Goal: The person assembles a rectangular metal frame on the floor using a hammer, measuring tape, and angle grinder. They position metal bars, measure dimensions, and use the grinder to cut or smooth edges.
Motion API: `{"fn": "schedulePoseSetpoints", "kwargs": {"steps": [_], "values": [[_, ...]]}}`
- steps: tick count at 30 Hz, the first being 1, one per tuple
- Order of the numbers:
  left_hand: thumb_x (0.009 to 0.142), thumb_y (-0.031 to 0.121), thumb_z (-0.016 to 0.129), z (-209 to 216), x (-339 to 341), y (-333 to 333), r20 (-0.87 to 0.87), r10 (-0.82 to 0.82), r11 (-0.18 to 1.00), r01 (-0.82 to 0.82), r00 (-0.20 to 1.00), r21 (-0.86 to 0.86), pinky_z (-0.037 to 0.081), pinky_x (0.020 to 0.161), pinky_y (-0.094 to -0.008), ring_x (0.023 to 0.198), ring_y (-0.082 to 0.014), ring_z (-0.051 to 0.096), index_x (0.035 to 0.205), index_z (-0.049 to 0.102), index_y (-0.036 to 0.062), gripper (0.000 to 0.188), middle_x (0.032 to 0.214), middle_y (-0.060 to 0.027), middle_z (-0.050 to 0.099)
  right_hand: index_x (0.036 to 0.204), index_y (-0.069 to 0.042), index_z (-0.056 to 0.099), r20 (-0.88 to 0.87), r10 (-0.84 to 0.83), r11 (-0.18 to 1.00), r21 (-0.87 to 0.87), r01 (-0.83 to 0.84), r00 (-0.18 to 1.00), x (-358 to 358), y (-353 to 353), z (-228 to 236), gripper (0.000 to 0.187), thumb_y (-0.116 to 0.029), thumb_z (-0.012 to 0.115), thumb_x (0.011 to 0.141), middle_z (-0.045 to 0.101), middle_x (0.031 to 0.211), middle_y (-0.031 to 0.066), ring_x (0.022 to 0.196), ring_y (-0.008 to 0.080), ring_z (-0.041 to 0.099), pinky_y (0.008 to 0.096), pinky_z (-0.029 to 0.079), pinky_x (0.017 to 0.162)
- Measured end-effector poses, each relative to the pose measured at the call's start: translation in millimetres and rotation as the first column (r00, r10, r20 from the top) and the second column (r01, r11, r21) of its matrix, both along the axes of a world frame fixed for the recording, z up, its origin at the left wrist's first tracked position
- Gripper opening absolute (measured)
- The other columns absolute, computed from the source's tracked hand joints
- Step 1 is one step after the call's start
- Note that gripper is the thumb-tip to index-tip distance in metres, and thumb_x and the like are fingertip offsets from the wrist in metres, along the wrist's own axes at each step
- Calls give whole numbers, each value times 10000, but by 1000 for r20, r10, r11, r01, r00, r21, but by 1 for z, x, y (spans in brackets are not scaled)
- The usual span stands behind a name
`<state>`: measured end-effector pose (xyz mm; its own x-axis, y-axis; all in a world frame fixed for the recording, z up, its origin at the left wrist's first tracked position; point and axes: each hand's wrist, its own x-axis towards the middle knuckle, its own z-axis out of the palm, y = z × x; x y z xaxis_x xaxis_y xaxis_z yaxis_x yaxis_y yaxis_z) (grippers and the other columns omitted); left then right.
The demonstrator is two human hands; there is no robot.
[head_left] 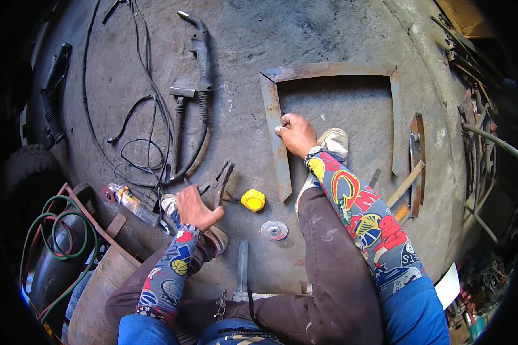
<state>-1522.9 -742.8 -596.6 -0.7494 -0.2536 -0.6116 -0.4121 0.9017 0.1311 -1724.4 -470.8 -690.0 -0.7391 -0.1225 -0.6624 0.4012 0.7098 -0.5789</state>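
My right hand [297, 134] is closed on the left side of a three-sided, rust-stained steel frame [334, 70] lying on the floor. Its thumb and fingers pinch the bar about midway down. A dark seam shows at the frame's upper left corner. Lower left, my left hand [198, 209] is held low with the thumb spread away from the fingers, and nothing shows in its grasp. Just beyond it is a dark metal clamp [220, 183]. A yellow tape measure [252, 200] and a grinding disc [274, 230] lie to its right.
A welding torch [202, 60] with looped cables and a hammer [179, 115] lie far left. An angle grinder [133, 202] rests near my left foot. Another hammer [243, 267] lies between my legs. Metal offcuts [415, 167] sit at right, with scrap piled along the edge.
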Motion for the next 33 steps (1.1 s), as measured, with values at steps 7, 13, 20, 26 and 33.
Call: {"fn": "schedulePoseSetpoints", "kwargs": {"steps": [7, 13, 20, 26, 33], "values": [[665, 500, 794, -30, -92, 43, -10, 390, 906, -382, 921, 185, 446, 1051, -490, 1226, -440, 586, 1357, 485, -30, 925, 1274, -314, 622, 1033, -106, 725, -16, 5, 1000, 15, -5, 1000, 1, -1, 0, 271, -312, 770, 863, 742, 982, 145, 950, 347, 705, 445, 535, 839], [659, 514, 774, -46, -153, 63, -36, 438, 899, -437, 898, 41, 409, 1088, -511, 1267, -400, 570, 1379, 483, -25, 945, 1331, -265, 609, 1033, -101, 724, -32, -23, 999, -49, 21, 999, 2, 1, -1, 263, -302, 764, 868, 742, 974, 137, 940, 344, 706, 443, 536, 828], [574, 712, 850, -40, -157, 90, 14, 195, 953, -186, 981, -239, 407, 1075, -539, 1271, -407, 529, 1445, 407, -6, 1213, 1340, -237, 582, 1020, -76, 720, -58, -11, 1000, 1, 11, 998, 4, -1, -2, 277, -297, 760, 858, 740, 934, 138, 898, 326, 713, 423, 539, 795], [590, 601, 882, -46, -161, 76, 60, 289, 951, -279, 955, -132, 453, 1067, -497, 1257, -427, 563, 1403, 413, -36, 1135, 1333, -267, 585, 1066, -110, 731, 0, -17, 1000, 3, 17, 1000, 0, -1, 7, 285, -316, 755, 869, 741, 1016, 156, 987, 358, 700, 457, 531, 864], [817, 347, 777, 40, -114, -24, 427, 608, 303, -693, 669, 654, 486, 861, -344, 996, -192, 596, 1393, 461, 26, 731, 1115, -94, 612, 1046, -92, 716, -90, -13, 1000, 7, 13, 996, 5, -1, -4, 297, -321, 751, 859, 735, 1003, 158, 978, 367, 698, 461, 533, 838]]}}
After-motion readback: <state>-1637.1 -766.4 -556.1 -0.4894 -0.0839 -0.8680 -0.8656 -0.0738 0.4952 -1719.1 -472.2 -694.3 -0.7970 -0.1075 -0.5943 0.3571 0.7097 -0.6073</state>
